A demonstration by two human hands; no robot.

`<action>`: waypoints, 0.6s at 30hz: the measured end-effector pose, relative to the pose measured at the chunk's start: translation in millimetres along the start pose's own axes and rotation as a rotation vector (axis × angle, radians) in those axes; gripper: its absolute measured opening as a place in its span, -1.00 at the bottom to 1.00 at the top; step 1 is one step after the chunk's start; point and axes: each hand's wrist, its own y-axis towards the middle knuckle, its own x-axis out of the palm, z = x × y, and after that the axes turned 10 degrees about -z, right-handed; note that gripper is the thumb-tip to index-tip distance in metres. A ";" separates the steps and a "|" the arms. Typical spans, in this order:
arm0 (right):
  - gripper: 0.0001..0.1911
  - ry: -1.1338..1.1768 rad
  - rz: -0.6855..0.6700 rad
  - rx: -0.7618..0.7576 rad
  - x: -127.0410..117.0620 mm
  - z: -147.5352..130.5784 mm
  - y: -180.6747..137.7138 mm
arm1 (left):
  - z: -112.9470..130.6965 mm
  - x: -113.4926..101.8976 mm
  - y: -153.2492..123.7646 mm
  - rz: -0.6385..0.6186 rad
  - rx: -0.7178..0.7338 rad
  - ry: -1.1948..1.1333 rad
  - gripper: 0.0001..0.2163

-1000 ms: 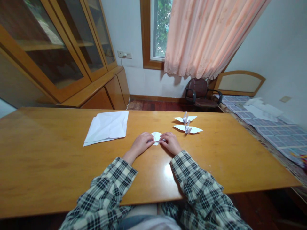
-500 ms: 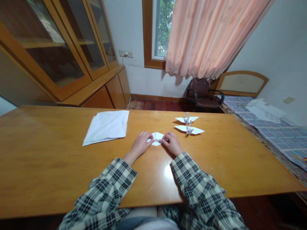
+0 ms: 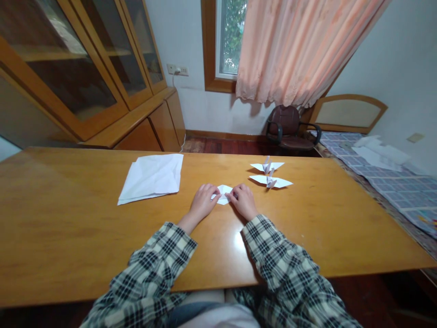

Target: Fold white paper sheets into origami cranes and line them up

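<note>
A small folded piece of white paper [image 3: 223, 195] lies on the wooden table between my hands. My left hand [image 3: 204, 200] pinches its left side, thumb toward the middle. On the opposite side my right hand [image 3: 243, 200] is closed on the right edge. The fingers cover both ends of the paper, so only its middle shows. Two white paper cranes [image 3: 271, 182] with spread wings stand to the right, beyond my right hand. Off to the left is a stack of white paper sheets [image 3: 152, 177], apart from my left hand.
The wooden table [image 3: 82, 246] spans the view. Behind it on the left stands a glass-doored cabinet [image 3: 136, 109]. A brown armchair [image 3: 288, 125] is past the far edge, near a pink curtain [image 3: 300, 50]. A bed [image 3: 382, 168] with a checked cover lies at the right.
My thumbs have shifted slightly on the folded paper, and more of its middle crease shows between them. The whole view has tilted a little; cranes and stack have stayed in place.
</note>
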 end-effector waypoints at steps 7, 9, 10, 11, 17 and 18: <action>-0.72 -0.036 -0.018 0.015 -0.5 -1.1 0.9 | -1.9 -1.1 0.1 -0.021 0.003 -0.058 -0.93; -0.74 -0.047 -0.015 0.016 -1.0 -1.8 0.8 | -1.8 -1.6 -0.1 -0.027 0.005 -0.054 -0.93; -0.75 -0.052 -0.010 0.012 -1.5 -2.4 0.5 | -1.8 -1.8 -0.3 -0.032 0.008 -0.050 -0.92; -0.75 -0.055 -0.006 0.008 -2.1 -3.2 0.2 | -1.7 -2.0 -0.5 -0.038 0.013 -0.047 -0.92; -0.78 -0.130 -0.013 0.007 -6.6 -9.4 -2.8 | -0.9 -5.7 -2.1 -0.074 0.041 -0.030 -0.87; -0.78 -0.142 -0.009 0.010 -7.0 -9.9 -3.2 | -0.9 -6.9 -2.3 -0.080 0.045 -0.031 -0.86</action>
